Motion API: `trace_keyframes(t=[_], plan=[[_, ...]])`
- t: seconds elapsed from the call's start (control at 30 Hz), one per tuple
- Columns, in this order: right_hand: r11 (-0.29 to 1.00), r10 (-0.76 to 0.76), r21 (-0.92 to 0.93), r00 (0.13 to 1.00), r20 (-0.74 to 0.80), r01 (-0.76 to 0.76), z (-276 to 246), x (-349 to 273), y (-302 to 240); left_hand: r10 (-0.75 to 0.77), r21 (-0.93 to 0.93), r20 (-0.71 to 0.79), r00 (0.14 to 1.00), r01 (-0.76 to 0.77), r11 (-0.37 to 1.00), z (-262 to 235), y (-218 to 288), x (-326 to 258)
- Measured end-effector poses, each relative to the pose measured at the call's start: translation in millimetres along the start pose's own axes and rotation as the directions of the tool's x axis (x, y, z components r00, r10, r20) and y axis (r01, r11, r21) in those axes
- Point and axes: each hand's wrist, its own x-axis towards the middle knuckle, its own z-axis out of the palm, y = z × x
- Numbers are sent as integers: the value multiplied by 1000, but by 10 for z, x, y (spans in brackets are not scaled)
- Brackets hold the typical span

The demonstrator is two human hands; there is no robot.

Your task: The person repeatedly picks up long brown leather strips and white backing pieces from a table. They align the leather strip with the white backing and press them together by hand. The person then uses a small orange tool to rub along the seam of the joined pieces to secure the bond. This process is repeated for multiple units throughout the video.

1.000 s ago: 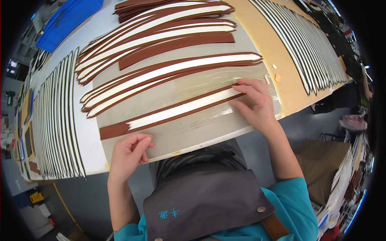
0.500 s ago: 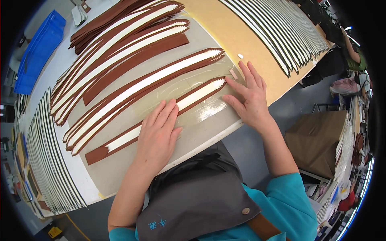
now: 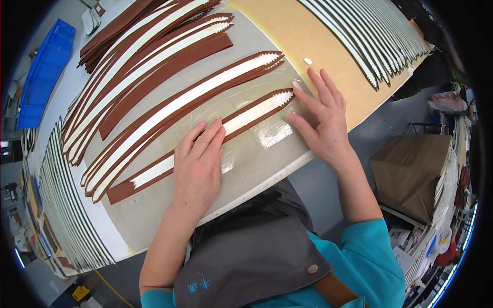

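Grey floor (image 3: 359,141) runs under a broad white worktable (image 3: 115,241), whose far right side carries a smooth tan board (image 3: 357,100). A glossy grey mat (image 3: 138,220) covers the middle, its sheen broken by glare and fine scratches. To the right of the table stands a boxy carton (image 3: 411,169) with a dull brown covering. Dark-edged pale strips lie in close, parallel rows, one row (image 3: 77,205) at the left and another (image 3: 370,46) at the far right. Reddish-brown strips (image 3: 169,115) with white centres fan in overlapping bundles beyond the hands.

Nearest the person, a single strip (image 3: 249,118) lies slantwise on the mat: matt brown edges, a white band down the middle, a plain brown end at left and a pointed, toothed tip at right. The left hand (image 3: 199,167) lies across it, fingers nearly together. The right hand (image 3: 321,113) has its fingers spread, index at the tip, thumb apart; whether the index touches, I can't tell. Beyond sits a small white oval (image 3: 308,61).
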Motion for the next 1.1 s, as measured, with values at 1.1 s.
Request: trace_keyframes(t=[1.1], plan=[[997,-76,4,990,120,76,-61,58,-15,191,-32,-18,981,-191,981,75,-117,285]])
